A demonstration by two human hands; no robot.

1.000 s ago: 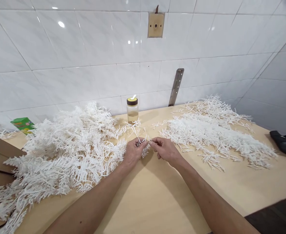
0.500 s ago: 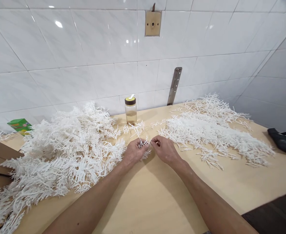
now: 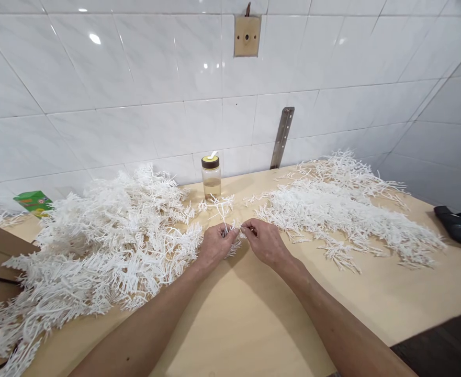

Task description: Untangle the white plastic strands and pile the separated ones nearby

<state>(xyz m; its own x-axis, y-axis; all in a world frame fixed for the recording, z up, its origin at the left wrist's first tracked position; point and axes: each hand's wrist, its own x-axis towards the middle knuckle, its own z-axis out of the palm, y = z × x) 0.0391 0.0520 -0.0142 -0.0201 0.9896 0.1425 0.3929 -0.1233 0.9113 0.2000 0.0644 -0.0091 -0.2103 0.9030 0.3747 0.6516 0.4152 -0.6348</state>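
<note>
In my left hand [image 3: 215, 245] I pinch a white branched sprig [image 3: 223, 208] above the tabletop [image 3: 249, 324], between a bushy white heap [image 3: 116, 246] and a flatter one. My right hand [image 3: 265, 242] has thumb and forefinger together beside it; whether they grip a strand, I can't tell.

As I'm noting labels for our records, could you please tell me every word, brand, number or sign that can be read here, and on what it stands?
No text can be read.
Green box: printed marks, too small and blurred to read.
Bottle, wall plate and metal strip: no writing that I can make out.
</note>
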